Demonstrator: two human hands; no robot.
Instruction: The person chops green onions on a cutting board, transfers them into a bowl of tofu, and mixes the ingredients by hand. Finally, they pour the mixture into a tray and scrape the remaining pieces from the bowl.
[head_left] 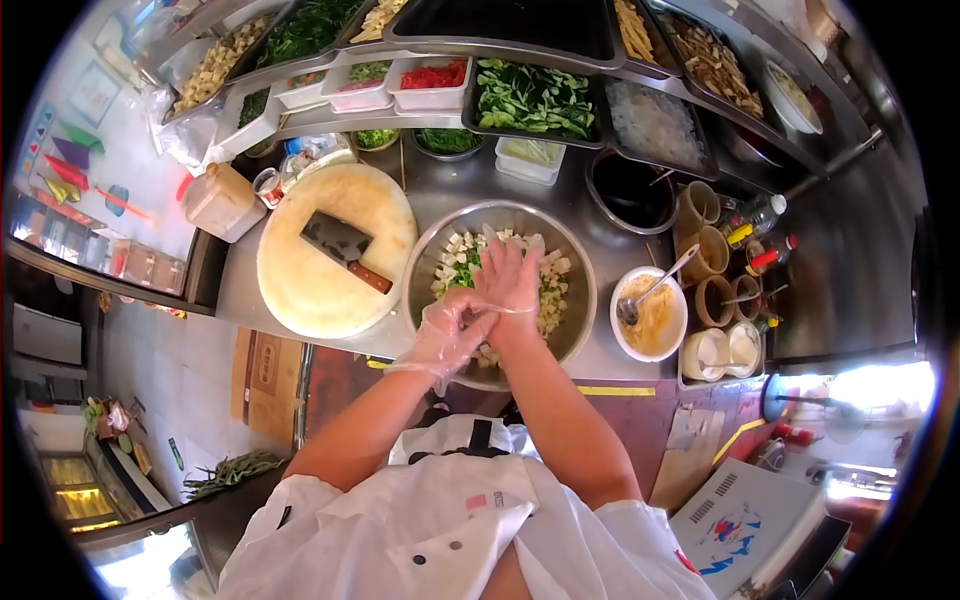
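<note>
My left hand (452, 333), in a clear plastic glove, is closed at my right wrist, its fingers pinching the cuff of the other plastic glove (512, 309). My right hand (510, 275) is stretched out flat with fingers extended, the thin glove loose past the fingertips. Both hands are over a large steel mixing bowl (583, 290). Inside the bowl lie white cubes (553, 266), chopped greens (460, 270) and pale yellowish diced pieces (550, 312). My hands and forearms hide part of the contents.
Left of the bowl, a cleaver (337, 238) lies on a round chopping board (290, 285). To the right stand a white bowl (675, 340) with a ladle (628, 308), a dark liquid basin (630, 192) and seasoning pots (713, 298). Ingredient trays (535, 97) line the back shelf.
</note>
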